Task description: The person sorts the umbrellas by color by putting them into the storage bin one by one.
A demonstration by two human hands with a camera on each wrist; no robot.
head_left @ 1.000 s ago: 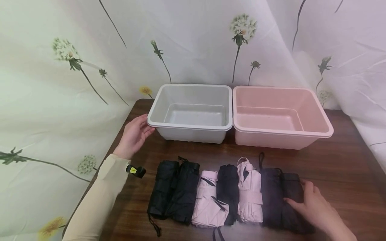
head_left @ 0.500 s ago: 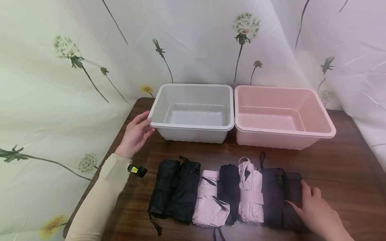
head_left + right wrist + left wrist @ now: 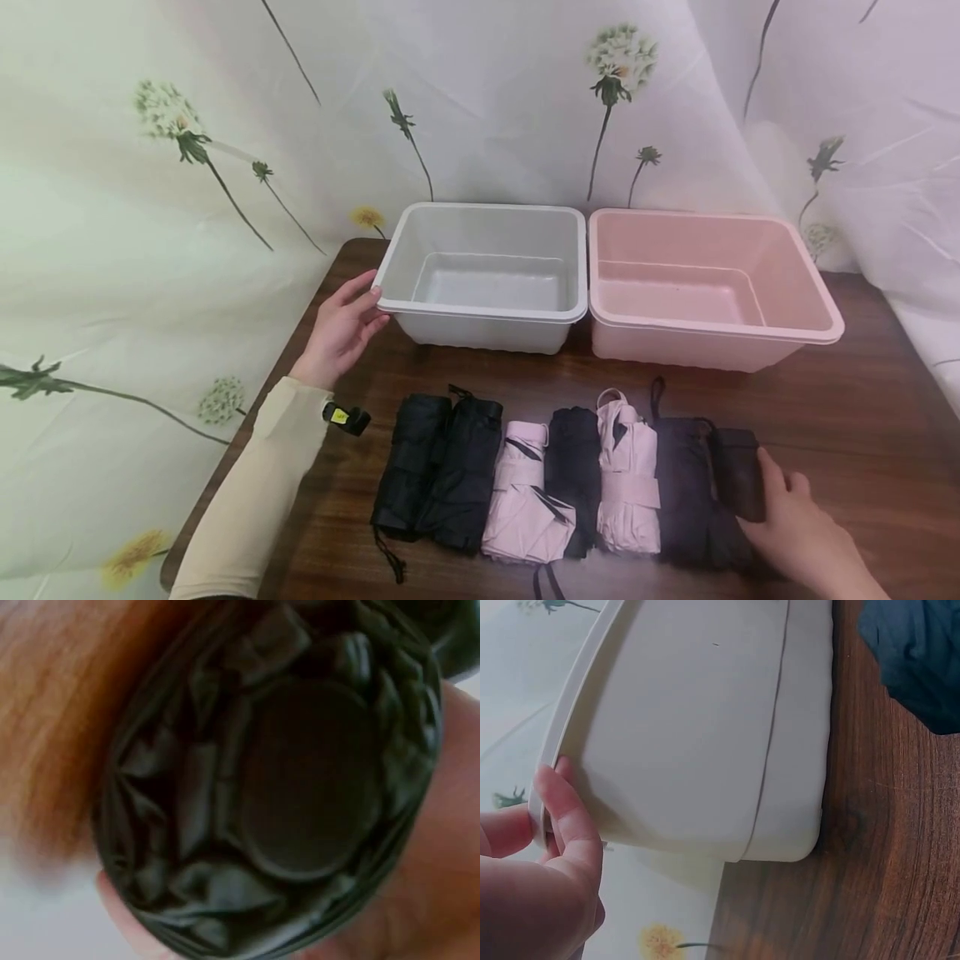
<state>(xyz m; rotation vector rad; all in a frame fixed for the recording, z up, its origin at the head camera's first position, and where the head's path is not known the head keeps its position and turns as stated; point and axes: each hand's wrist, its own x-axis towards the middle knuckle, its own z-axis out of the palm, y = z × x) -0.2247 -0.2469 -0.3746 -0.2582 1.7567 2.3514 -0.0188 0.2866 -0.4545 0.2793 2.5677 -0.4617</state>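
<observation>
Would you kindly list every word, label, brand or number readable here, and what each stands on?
None readable.
The yellow label on the black strap by the left sleeve has marks too small to read.
No lettering shows on the grey bin, pink bin or folded umbrellas.

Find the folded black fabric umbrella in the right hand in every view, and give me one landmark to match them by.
Head: the folded black fabric umbrella is at lower right, held by the right hand.
Left wrist: not in it.
Right wrist: it fills the middle, seen end-on.
Shared landmark: the brown wood-grain tabletop, blurred in the right wrist view.
</observation>
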